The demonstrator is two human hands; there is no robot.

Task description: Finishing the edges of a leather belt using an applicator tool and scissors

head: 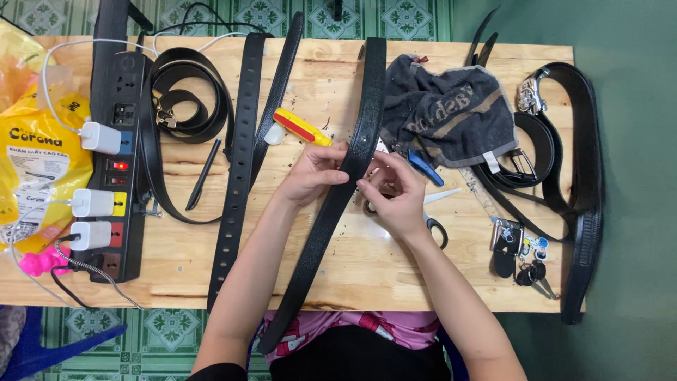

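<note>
Wooden tabletop (395,275) over green patterned floor tiles (106,324), both hands' fingers pinching a black belt (321,233).

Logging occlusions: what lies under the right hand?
Under the right hand lie scissors: one blade tip and a black handle loop show. Their pivot and other handle are covered by the hand.

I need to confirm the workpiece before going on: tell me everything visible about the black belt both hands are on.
The black belt is a long strap of textured, leather-looking material. It lies diagonally across the wooden table, from the far edge to past the near edge, over the person's lap. No buckle shows on it. The left hand pinches its left edge and the right hand touches its right edge, both at mid-length.
</note>
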